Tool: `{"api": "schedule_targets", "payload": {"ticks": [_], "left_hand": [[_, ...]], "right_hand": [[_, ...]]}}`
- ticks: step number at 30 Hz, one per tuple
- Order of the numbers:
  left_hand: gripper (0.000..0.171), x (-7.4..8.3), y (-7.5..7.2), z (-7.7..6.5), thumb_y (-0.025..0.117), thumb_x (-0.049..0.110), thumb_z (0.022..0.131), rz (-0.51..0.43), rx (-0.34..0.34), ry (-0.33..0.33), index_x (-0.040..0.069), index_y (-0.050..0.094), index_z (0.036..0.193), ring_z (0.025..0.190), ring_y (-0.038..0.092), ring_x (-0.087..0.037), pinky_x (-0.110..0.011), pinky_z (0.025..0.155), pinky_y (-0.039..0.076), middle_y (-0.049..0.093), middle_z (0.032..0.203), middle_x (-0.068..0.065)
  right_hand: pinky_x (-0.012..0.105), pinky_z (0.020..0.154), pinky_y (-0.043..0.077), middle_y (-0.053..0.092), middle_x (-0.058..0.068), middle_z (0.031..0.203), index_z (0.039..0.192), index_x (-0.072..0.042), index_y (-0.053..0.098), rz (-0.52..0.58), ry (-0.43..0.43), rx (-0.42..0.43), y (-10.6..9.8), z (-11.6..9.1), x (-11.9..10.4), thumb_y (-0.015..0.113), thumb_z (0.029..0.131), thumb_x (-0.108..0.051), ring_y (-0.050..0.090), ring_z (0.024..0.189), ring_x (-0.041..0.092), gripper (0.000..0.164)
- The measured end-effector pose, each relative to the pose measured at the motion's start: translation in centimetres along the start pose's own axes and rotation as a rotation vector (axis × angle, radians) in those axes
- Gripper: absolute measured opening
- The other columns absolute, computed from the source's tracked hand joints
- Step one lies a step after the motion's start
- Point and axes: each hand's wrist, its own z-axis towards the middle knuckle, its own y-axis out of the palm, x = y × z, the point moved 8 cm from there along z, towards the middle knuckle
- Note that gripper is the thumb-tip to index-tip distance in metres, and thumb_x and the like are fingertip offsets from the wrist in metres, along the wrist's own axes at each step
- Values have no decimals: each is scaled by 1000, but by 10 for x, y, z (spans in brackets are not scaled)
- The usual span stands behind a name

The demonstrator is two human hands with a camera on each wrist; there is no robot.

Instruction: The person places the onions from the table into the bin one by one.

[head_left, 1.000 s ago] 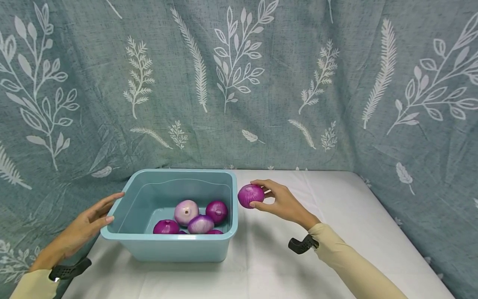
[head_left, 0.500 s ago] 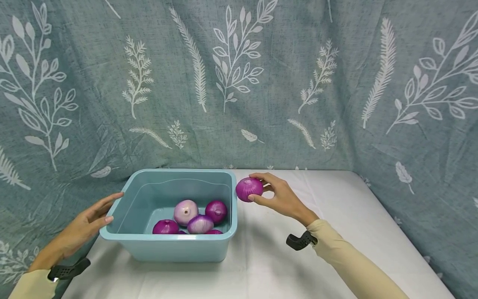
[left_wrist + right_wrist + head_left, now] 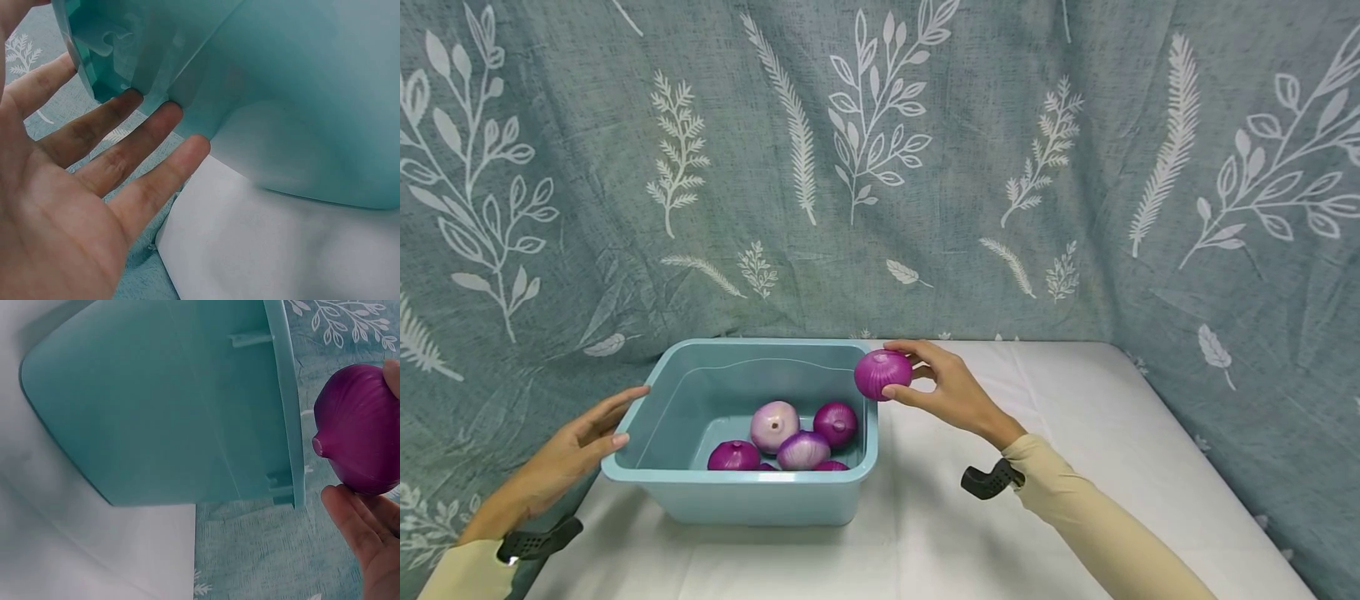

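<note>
A purple onion [image 3: 882, 374] is held between the thumb and fingers of my right hand [image 3: 943, 387], at the right rim of a light blue plastic tub [image 3: 760, 498]. In the right wrist view the onion [image 3: 359, 428] hangs beyond the tub's rim, its stubby end toward the tub. Several onions lie inside the tub, among them a pale one [image 3: 774, 427], a dark purple one [image 3: 835, 424] and a streaked one [image 3: 803, 451]. My left hand [image 3: 568, 454] rests at the tub's left rim; in the left wrist view its straight fingers [image 3: 144, 140] touch the outer wall.
The tub stands on a table with a white cloth [image 3: 1000, 533]. A blue-green curtain [image 3: 955, 167] with white leaf prints hangs behind and at both sides. Each wrist wears a black band, such as the right one [image 3: 992, 479].
My right hand has moved up and left with the onion, from beside the tub to its right rim. The left hand and the onions in the tub have stayed put.
</note>
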Motion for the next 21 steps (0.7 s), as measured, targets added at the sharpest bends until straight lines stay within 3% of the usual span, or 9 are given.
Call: {"api": "schedule_targets", "payload": {"ticks": [9, 13, 18, 21], "left_hand": [[62, 0, 1, 1, 43, 9, 112, -16, -15, 19, 21, 18, 167, 131, 29, 19, -15, 94, 43, 13, 170, 5], [62, -1, 2, 1, 44, 10, 112, -13, -13, 9, 21, 18, 167, 130, 28, 20, -14, 94, 42, 12, 170, 5], [63, 0, 2, 2, 44, 11, 111, -3, -8, 1, 22, 18, 167, 131, 28, 19, -14, 94, 43, 11, 171, 1], [62, 2, 1, 3, 45, 12, 111, 30, -5, -3, 23, 19, 167, 131, 28, 17, -15, 93, 43, 13, 171, 0]], "right_hand": [[38, 93, 56, 64, 7, 131, 140, -4, 60, 38, 6, -33, 12, 4, -6, 84, 87, -8, 62, 109, 25, 58], [43, 94, 56, 62, 13, 134, 141, -2, 58, 56, -30, -46, 16, 4, -7, 82, 89, -6, 64, 108, 31, 58], [51, 95, 53, 60, 22, 136, 144, -2, 55, 47, -56, -47, 19, 2, 10, 78, 91, -3, 65, 107, 38, 58], [46, 94, 55, 63, 15, 134, 144, -7, 57, 6, -62, -30, 14, -1, 27, 78, 93, -8, 66, 107, 34, 55]]}}
